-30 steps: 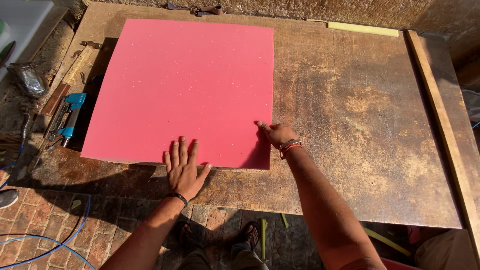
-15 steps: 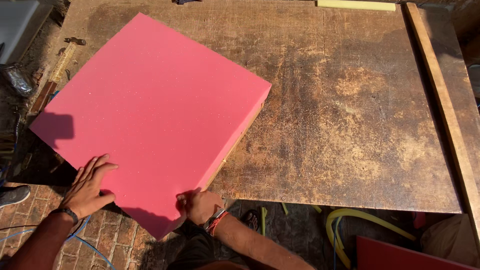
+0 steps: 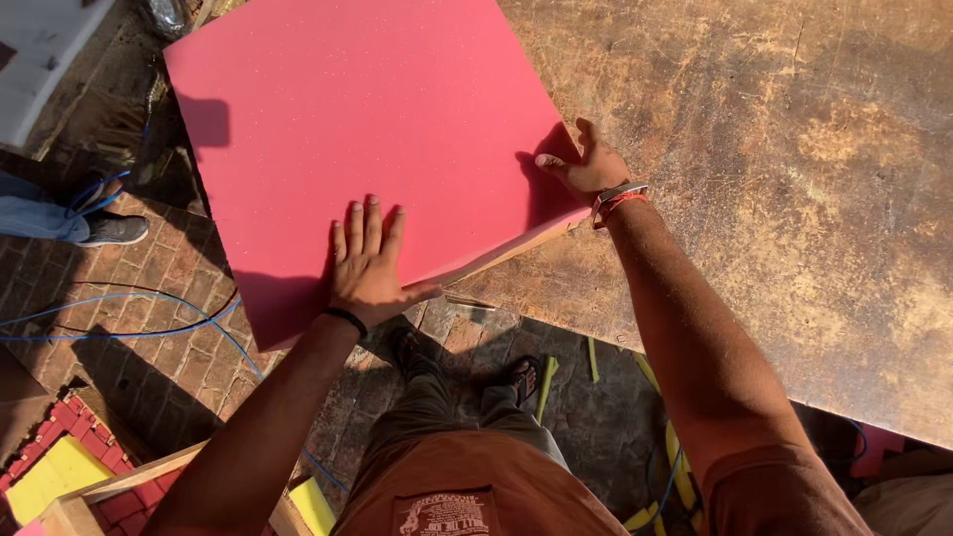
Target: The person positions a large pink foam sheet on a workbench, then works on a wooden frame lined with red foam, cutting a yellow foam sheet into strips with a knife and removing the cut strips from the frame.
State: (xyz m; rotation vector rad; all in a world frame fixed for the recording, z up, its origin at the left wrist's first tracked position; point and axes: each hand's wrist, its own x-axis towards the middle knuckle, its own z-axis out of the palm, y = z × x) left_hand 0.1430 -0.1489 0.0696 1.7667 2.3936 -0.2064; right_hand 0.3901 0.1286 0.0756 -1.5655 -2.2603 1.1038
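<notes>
A large square pink foam slab point(image 3: 367, 129) lies tilted across the near left corner of a worn brown work table point(image 3: 774, 169), with much of it hanging out over the brick floor. My left hand point(image 3: 369, 260) presses flat on the slab's near part, fingers spread. At the slab's right edge my right hand point(image 3: 586, 164) rests with its fingers laid against the foam, where the slab meets the table top. Neither hand holds anything else.
Another person's shoe and blue trouser leg point(image 3: 69, 213) stand at the left on the brick floor point(image 3: 129, 328), where a blue cable point(image 3: 169, 298) runs. Pink and yellow foam pieces point(image 3: 60, 471) with a wooden frame lie at the bottom left. Yellow strips point(image 3: 655, 437) lie under the table.
The slab has swung and slid toward the table's near left corner, now overhanging the floor. My left hand went from the slab's edge to flat on top; my right moved to its right side.
</notes>
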